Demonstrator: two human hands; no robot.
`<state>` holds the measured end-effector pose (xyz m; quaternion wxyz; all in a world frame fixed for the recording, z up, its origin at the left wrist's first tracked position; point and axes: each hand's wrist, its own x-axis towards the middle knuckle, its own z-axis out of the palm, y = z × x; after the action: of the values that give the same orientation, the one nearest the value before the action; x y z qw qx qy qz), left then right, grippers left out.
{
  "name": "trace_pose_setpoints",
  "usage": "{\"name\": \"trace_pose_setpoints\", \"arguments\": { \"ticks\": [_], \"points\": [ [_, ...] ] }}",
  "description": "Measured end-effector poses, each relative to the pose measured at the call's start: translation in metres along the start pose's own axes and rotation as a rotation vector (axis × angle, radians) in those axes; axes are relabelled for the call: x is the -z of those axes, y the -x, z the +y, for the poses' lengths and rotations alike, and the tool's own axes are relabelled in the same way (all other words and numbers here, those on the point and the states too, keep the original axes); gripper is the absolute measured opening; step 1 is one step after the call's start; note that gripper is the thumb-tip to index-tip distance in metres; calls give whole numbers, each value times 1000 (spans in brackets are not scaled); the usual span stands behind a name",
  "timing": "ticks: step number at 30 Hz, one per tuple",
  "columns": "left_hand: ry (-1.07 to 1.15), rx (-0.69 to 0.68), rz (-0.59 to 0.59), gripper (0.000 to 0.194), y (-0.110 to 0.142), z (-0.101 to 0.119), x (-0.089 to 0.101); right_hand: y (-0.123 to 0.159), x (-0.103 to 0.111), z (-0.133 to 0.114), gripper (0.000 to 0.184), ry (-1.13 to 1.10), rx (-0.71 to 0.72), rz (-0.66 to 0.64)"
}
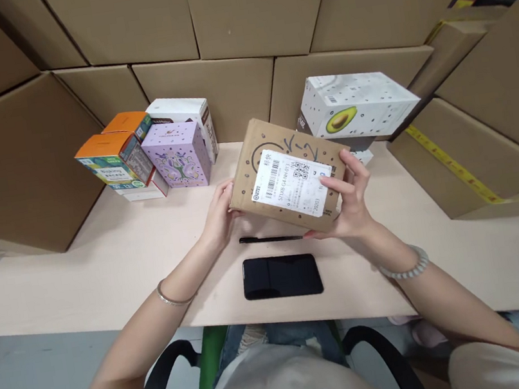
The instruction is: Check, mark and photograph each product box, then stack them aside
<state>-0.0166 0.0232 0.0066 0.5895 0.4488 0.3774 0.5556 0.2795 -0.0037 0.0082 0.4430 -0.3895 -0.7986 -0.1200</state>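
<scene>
A small brown cardboard parcel (254, 156) with a white shipping label (291, 182) is held tilted above the table, label side toward me. My left hand (218, 217) grips its left lower edge. My right hand (350, 197) holds its right side, fingers curled round the edge and thumb on the label. Under the parcel a black pen (269, 239) lies on the table, and in front of it rests a black phone (281, 276), screen dark.
At the back left stand several small product boxes: two orange-topped (112, 155), a purple one (178, 154), a white one (183, 111). A white avocado-print box (356, 105) sits back right. Large brown cartons (16, 166) wall in the pale table (105, 269).
</scene>
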Motion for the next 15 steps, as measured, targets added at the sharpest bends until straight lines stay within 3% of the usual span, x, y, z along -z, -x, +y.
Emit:
{"name": "trace_pose_setpoints", "arguments": {
  "ticks": [3,7,15],
  "points": [
    [12,-42,31,38,0,-1,0,-4,2,-3,117,-49,22,23],
    [-27,-192,89,44,-1,2,0,-2,5,-4,115,-104,-101,-2],
    [-386,-719,160,55,7,15,16,5,-10,-2,111,-478,-303,-195]
  ]
}}
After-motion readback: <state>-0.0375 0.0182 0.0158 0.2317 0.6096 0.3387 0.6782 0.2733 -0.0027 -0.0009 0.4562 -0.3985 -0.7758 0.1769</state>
